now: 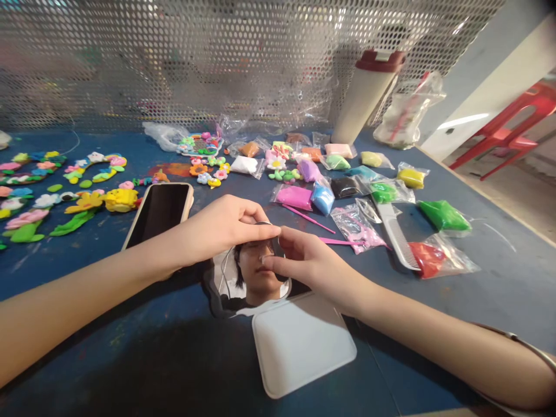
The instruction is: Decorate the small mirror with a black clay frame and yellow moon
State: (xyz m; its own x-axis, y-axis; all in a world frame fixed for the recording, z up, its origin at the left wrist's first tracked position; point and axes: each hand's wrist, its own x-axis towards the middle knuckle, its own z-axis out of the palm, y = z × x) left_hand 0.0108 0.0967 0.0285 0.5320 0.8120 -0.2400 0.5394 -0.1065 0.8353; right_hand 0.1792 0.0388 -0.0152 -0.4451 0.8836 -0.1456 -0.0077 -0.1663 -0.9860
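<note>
Blue table [65,255] w/ clay flowers [86,202], phone [158,214], clay bags [294,197], comb [397,240].

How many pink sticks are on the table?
2: one pink stick below the bag of pink clay, and another pink stick beside the right hand. More could be hidden.

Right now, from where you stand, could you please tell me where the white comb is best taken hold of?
The white comb lies flat with its teeth toward the bagged red clay, so pinch its plain handle from above, at the far end.
</note>
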